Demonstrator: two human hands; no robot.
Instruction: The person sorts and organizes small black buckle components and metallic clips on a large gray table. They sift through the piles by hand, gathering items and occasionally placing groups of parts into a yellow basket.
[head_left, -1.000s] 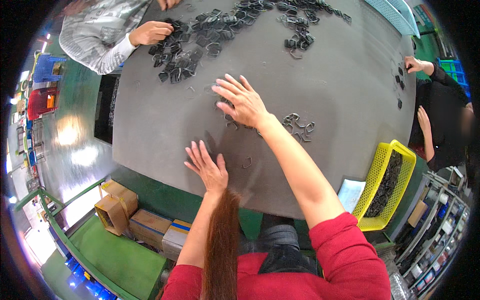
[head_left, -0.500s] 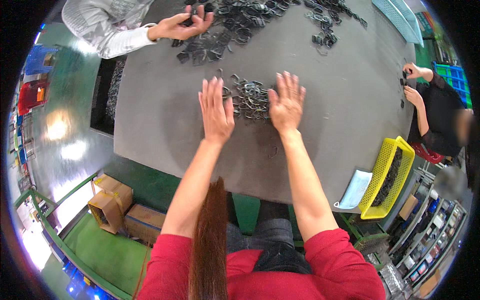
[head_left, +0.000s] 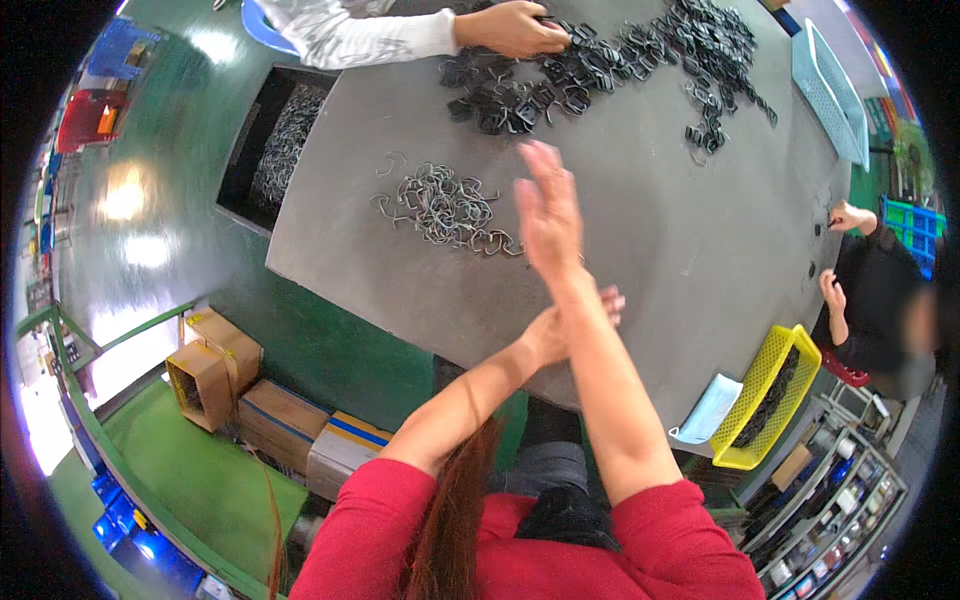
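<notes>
A loose pile of small bent metal wire clips lies on the grey table. Just right of that pile, my right hand is held edge-on with its fingers stretched out, slightly blurred and holding nothing. My left hand reaches across, nearer to me, and is partly hidden by my right forearm. Its fingertips show beyond that forearm, stretched out, with no object visible in them. A few stray clips lie at the pile's edges.
Black buckle-like parts are heaped at the far side, by a co-worker's hand. A black bin of wire pieces stands off the left edge. A yellow basket, a blue mask and a light-blue basket lie right; another person sits there.
My hands have left the two sides of the clip pile. The pile now lies farther left in view, and my left hand has crossed beneath my right forearm. The whole view has shifted.
</notes>
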